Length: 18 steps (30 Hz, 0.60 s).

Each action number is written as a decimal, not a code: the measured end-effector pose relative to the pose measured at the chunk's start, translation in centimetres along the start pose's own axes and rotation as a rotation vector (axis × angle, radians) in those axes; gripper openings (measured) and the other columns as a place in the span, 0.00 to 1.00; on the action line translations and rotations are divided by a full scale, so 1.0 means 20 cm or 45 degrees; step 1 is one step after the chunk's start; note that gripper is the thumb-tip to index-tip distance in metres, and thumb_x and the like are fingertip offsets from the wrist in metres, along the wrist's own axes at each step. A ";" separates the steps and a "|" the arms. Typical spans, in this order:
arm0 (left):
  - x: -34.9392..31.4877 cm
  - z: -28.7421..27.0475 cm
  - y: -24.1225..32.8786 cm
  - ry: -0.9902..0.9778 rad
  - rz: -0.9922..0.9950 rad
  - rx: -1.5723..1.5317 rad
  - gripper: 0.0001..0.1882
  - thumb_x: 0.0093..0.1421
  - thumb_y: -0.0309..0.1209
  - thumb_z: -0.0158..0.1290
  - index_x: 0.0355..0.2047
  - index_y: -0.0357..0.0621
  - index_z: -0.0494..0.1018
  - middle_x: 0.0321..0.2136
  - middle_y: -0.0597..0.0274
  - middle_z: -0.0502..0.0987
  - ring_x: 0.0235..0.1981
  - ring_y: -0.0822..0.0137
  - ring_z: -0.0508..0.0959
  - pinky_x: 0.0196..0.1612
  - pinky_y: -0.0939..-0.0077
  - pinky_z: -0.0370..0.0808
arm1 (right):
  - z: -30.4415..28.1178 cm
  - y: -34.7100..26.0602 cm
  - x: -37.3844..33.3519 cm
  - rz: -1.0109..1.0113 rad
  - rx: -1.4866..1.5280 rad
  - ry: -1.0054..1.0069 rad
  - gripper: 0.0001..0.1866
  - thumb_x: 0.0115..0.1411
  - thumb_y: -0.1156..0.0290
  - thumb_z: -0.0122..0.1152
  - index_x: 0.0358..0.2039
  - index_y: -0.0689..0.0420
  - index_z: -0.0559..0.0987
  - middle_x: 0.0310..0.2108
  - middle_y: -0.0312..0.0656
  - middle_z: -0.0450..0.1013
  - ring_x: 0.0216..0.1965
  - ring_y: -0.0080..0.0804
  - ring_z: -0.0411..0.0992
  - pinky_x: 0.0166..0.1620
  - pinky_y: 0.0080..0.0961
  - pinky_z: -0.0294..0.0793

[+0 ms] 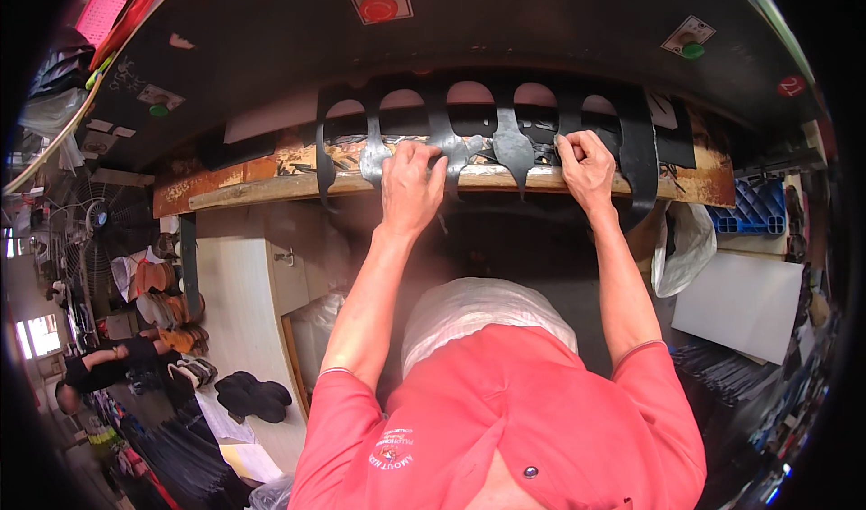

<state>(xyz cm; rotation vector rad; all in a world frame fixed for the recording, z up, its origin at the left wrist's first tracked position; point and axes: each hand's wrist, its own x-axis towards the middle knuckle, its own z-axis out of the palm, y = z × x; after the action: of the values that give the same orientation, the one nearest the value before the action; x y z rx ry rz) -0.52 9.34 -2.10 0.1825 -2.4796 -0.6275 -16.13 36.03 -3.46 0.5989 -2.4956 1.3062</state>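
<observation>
A black sheet with several rounded cut-outs (639, 140) drapes over the front edge of a worn wooden board (271, 190). Its narrow strips carry shiny grey patches. My left hand (412, 185) is over the board between two of these strips, fingers bent and the thumb near them. Whatever lies under its fingertips is hidden. My right hand (588, 169) is closed in a pinch at a strip farther right, with thumb and index finger together on the black material. Dark scraps (541, 134) lie on the board between the strips.
Above the board is a dark machine front with a red push button (378, 8) and green buttons (692, 50). A pale cabinet (236, 303) stands left below, near a fan (97, 219). On the right are a white bag (687, 248), a blue crate (753, 207) and a white sheet (740, 303).
</observation>
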 end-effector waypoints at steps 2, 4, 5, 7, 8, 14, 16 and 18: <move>0.00 -0.01 0.01 -0.030 -0.014 -0.017 0.11 0.63 0.28 0.65 0.45 0.42 0.80 0.41 0.54 0.79 0.42 0.49 0.80 0.46 0.56 0.73 | -0.02 0.02 -0.01 0.043 0.044 -0.017 0.09 0.63 0.70 0.71 0.29 0.60 0.82 0.22 0.40 0.71 0.23 0.32 0.69 0.31 0.32 0.69; 0.02 -0.03 0.02 -0.095 -0.042 -0.052 0.11 0.63 0.28 0.64 0.45 0.42 0.80 0.41 0.54 0.79 0.41 0.48 0.80 0.45 0.55 0.72 | -0.03 0.04 0.01 0.109 0.100 -0.039 0.09 0.64 0.69 0.71 0.30 0.60 0.83 0.23 0.40 0.71 0.23 0.29 0.67 0.31 0.30 0.69; 0.03 -0.04 0.02 -0.132 -0.052 -0.072 0.11 0.62 0.27 0.64 0.45 0.42 0.79 0.40 0.54 0.79 0.41 0.48 0.80 0.44 0.55 0.72 | -0.04 0.04 0.02 0.172 0.106 -0.046 0.09 0.64 0.69 0.71 0.32 0.61 0.84 0.22 0.39 0.70 0.23 0.25 0.66 0.31 0.28 0.68; 0.06 -0.07 0.02 -0.166 -0.031 -0.113 0.12 0.61 0.25 0.64 0.45 0.42 0.79 0.40 0.53 0.78 0.39 0.47 0.79 0.42 0.55 0.72 | -0.04 0.02 0.04 0.434 0.194 -0.052 0.10 0.67 0.68 0.71 0.33 0.62 0.84 0.22 0.31 0.70 0.24 0.18 0.64 0.30 0.23 0.66; 0.08 -0.09 0.02 -0.194 -0.006 -0.157 0.12 0.61 0.25 0.64 0.45 0.42 0.79 0.40 0.52 0.78 0.39 0.47 0.79 0.42 0.54 0.72 | -0.03 -0.01 0.06 0.553 0.258 -0.024 0.11 0.68 0.67 0.70 0.33 0.62 0.84 0.22 0.29 0.71 0.24 0.15 0.63 0.30 0.21 0.65; 0.21 -0.18 0.00 -0.419 -0.038 -0.374 0.08 0.62 0.27 0.65 0.41 0.39 0.80 0.36 0.53 0.77 0.34 0.48 0.80 0.37 0.56 0.75 | 0.17 -0.28 0.32 0.208 0.416 0.058 0.07 0.66 0.74 0.71 0.39 0.64 0.85 0.31 0.34 0.78 0.32 0.19 0.73 0.38 0.18 0.74; 0.31 -0.20 -0.05 -0.463 -0.126 -0.539 0.07 0.65 0.26 0.63 0.42 0.36 0.80 0.36 0.48 0.81 0.35 0.46 0.83 0.38 0.57 0.80 | 0.31 -0.38 0.48 0.071 0.297 -0.129 0.17 0.62 0.72 0.74 0.49 0.65 0.84 0.43 0.45 0.80 0.41 0.31 0.77 0.47 0.26 0.78; 0.46 -0.19 -0.14 -0.356 -0.183 -0.657 0.07 0.66 0.25 0.61 0.43 0.35 0.81 0.37 0.45 0.83 0.36 0.46 0.85 0.39 0.58 0.82 | 0.50 -0.48 0.64 -0.043 0.225 -0.241 0.33 0.59 0.63 0.76 0.62 0.66 0.78 0.54 0.53 0.78 0.55 0.48 0.77 0.58 0.40 0.76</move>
<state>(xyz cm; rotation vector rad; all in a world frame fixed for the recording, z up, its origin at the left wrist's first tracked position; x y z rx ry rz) -6.07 3.06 3.92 0.0754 -2.4768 -1.4095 -23.29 19.80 3.13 0.8372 -2.5196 1.5344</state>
